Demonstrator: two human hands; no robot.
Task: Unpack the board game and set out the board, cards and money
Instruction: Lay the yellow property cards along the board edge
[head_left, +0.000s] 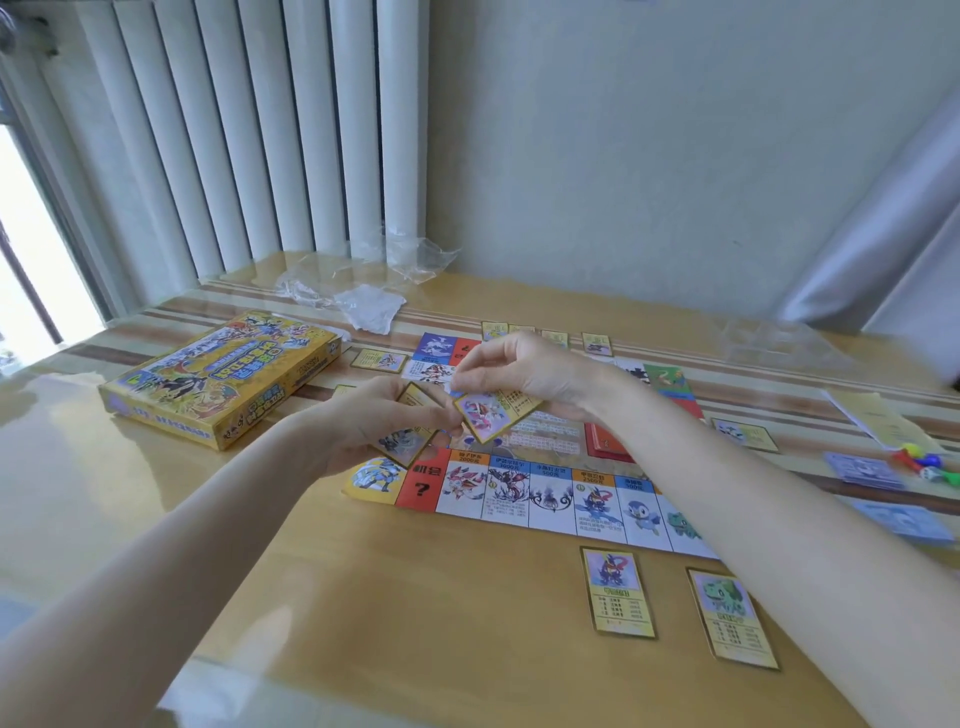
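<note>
The game board (550, 501) lies unfolded on the wooden table (415, 597). Above its left end my left hand (374, 421) grips a small stack of yellow-edged cards (402, 447). My right hand (511, 371) pinches a single card (493, 415) with a pink figure, held right beside the stack. Two cards (618, 592) lie face up in front of the board, and more cards (596, 344) line its far edge. A red card pile (605, 441) sits on the board's middle. Blue money notes (862, 470) lie at the right.
The yellow game box (218, 376) stands left of the board. Crumpled clear wrapping (371, 304) lies at the back by the radiator. Coloured pawns and a die (922, 462) and a folded paper sheet (878, 418) sit at the right edge.
</note>
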